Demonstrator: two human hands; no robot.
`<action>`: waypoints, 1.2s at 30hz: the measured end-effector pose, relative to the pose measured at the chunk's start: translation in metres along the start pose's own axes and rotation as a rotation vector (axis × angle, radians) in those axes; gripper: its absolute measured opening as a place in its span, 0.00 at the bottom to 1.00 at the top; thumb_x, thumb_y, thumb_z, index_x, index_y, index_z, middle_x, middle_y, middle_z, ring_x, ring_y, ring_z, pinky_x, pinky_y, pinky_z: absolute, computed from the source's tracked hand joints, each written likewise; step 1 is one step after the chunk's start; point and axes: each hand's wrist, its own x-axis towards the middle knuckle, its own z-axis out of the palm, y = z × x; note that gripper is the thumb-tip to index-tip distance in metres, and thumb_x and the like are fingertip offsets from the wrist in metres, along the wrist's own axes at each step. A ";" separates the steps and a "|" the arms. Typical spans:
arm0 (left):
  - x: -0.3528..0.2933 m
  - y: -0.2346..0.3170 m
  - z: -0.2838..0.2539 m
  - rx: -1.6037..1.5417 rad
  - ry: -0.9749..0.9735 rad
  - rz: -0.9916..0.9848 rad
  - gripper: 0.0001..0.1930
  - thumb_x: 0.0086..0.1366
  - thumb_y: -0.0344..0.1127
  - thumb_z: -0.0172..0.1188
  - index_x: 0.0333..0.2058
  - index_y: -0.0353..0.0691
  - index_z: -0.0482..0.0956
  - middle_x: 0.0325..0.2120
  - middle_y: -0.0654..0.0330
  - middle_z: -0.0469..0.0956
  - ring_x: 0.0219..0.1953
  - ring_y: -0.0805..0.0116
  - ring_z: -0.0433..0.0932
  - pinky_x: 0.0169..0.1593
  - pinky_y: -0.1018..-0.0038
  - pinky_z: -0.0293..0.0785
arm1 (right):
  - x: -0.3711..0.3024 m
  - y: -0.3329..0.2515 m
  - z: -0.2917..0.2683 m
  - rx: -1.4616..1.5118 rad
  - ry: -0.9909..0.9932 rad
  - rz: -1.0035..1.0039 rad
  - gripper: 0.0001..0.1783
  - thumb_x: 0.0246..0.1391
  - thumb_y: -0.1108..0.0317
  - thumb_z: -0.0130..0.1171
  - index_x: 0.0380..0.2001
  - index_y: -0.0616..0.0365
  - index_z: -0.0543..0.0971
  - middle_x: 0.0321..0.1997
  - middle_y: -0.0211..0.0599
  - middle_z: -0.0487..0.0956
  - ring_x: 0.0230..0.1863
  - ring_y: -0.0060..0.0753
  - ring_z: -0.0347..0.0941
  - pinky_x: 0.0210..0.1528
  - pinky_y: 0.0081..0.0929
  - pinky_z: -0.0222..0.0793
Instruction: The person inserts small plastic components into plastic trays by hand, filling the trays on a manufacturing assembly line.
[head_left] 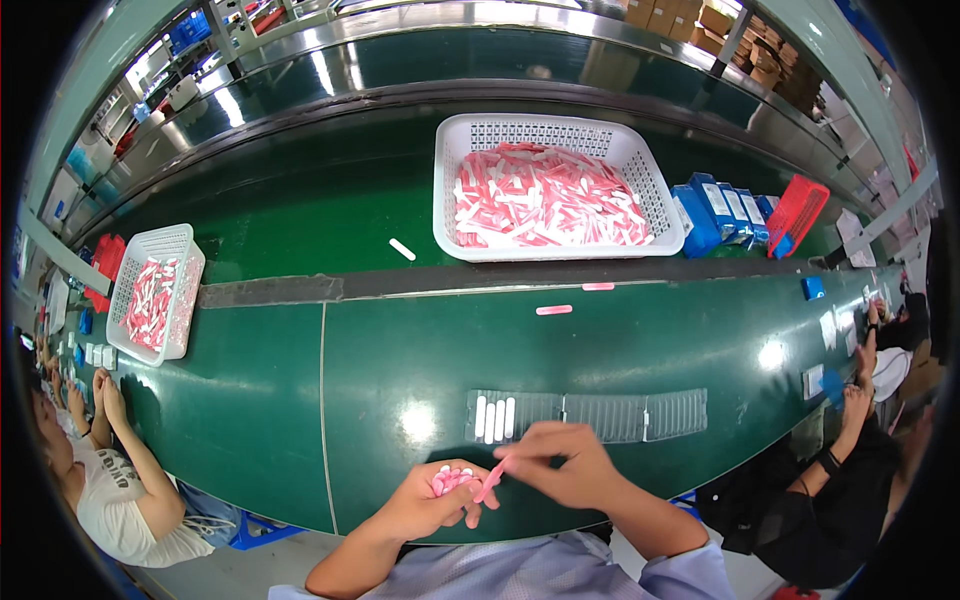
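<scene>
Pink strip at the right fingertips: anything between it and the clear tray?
Just the right hand, at the upper end of the pink strip; it overlaps the clear plastic tray in view. Nothing else visible stands between.

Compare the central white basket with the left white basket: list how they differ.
Size: the central basket looks larger than the left basket. Load: the central basket holds a visibly bigger heap than the left basket does. Both are white, open-topped and hold pink-and-white strips.
</scene>
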 end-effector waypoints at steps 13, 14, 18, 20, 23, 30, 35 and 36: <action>0.005 -0.003 -0.006 -0.076 0.022 -0.011 0.14 0.72 0.29 0.51 0.52 0.29 0.74 0.39 0.51 0.82 0.28 0.73 0.77 0.20 0.83 0.57 | 0.042 -0.001 -0.033 -0.521 -0.053 0.157 0.16 0.51 0.68 0.66 0.44 0.55 0.79 0.29 0.32 0.78 0.28 0.35 0.76 0.32 0.31 0.72; 0.005 -0.004 -0.007 -0.074 0.023 -0.010 0.14 0.72 0.29 0.51 0.52 0.29 0.74 0.39 0.51 0.82 0.28 0.73 0.77 0.20 0.83 0.57 | 0.043 0.000 -0.032 -0.520 -0.052 0.154 0.16 0.51 0.68 0.66 0.44 0.55 0.79 0.29 0.32 0.78 0.28 0.35 0.76 0.32 0.31 0.72; 0.002 -0.005 -0.010 -0.142 0.005 -0.004 0.14 0.73 0.29 0.52 0.52 0.29 0.74 0.39 0.50 0.82 0.27 0.72 0.77 0.20 0.83 0.56 | 0.036 0.002 -0.027 -0.830 -0.090 0.002 0.25 0.48 0.63 0.66 0.51 0.51 0.76 0.43 0.34 0.74 0.43 0.39 0.72 0.45 0.36 0.66; 0.001 -0.006 -0.011 -0.148 0.009 -0.007 0.14 0.73 0.29 0.52 0.52 0.29 0.74 0.39 0.49 0.82 0.27 0.71 0.77 0.20 0.82 0.56 | 0.031 0.007 -0.026 -0.997 -0.071 -0.117 0.27 0.47 0.60 0.66 0.53 0.50 0.76 0.48 0.35 0.73 0.48 0.40 0.70 0.50 0.38 0.64; 0.001 -0.007 -0.012 -0.158 -0.017 0.006 0.14 0.73 0.29 0.52 0.52 0.28 0.73 0.39 0.49 0.82 0.27 0.71 0.77 0.19 0.82 0.56 | 0.026 0.018 -0.024 -1.026 0.093 -0.210 0.31 0.47 0.57 0.65 0.56 0.50 0.75 0.52 0.38 0.70 0.55 0.44 0.65 0.56 0.42 0.57; 0.004 -0.009 -0.011 -0.156 -0.015 0.008 0.14 0.73 0.30 0.52 0.53 0.28 0.73 0.40 0.48 0.81 0.28 0.70 0.78 0.19 0.82 0.55 | 0.028 0.018 -0.020 -0.859 0.186 -0.188 0.31 0.49 0.55 0.65 0.56 0.53 0.75 0.53 0.40 0.71 0.54 0.45 0.66 0.56 0.44 0.57; 0.005 -0.006 -0.004 -0.152 -0.014 0.005 0.15 0.73 0.31 0.52 0.53 0.29 0.73 0.40 0.49 0.81 0.28 0.71 0.78 0.20 0.82 0.56 | 0.013 -0.005 0.003 -0.563 0.198 -0.275 0.20 0.47 0.55 0.70 0.42 0.52 0.81 0.39 0.32 0.78 0.43 0.40 0.72 0.49 0.37 0.60; 0.006 -0.004 -0.001 -0.135 -0.007 -0.006 0.15 0.72 0.32 0.54 0.53 0.29 0.74 0.39 0.50 0.81 0.28 0.71 0.78 0.20 0.82 0.56 | 0.009 -0.008 0.009 -0.564 0.200 -0.272 0.20 0.47 0.55 0.70 0.42 0.52 0.81 0.39 0.32 0.78 0.43 0.40 0.72 0.49 0.37 0.60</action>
